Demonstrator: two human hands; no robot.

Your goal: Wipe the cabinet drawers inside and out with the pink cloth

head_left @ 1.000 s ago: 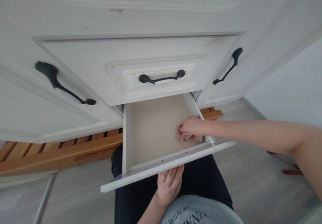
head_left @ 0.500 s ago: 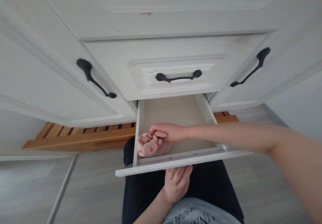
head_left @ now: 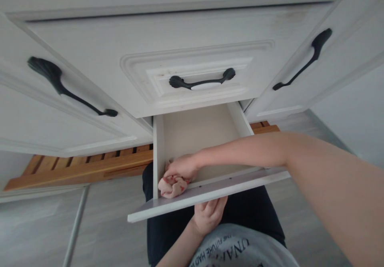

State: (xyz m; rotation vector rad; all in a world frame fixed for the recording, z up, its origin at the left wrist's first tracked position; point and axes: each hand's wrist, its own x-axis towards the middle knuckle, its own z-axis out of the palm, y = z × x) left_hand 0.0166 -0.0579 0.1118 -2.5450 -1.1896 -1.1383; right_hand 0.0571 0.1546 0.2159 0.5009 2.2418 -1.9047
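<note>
A shallow white drawer (head_left: 159, 151) is pulled out of the cabinet above my lap. My right hand (head_left: 183, 166) reaches inside it from the right, fingers closed on a bunched pink cloth with red marks (head_left: 172, 187), which may be socks. The cloth lies in the drawer's front left corner; my fingertips are partly hidden. Below, my left hand (head_left: 209, 216) is curled against the outer side of the drawer front (head_left: 180, 204). Its fingertips are out of sight behind that edge, and any handle there is hidden.
Above is a closed drawer with a dark handle (head_left: 202, 82). Cabinet doors with dark handles (head_left: 72, 91) (head_left: 306, 65) flank it. A slatted wooden ledge (head_left: 81, 167) runs low underneath. A metal floor strip (head_left: 76, 227) crosses the grey floor at left.
My right hand has moved left and toward me with the pink cloth, down into the drawer's front left corner. The view has shifted closer to the cabinet. My left hand stays at the drawer front.
</note>
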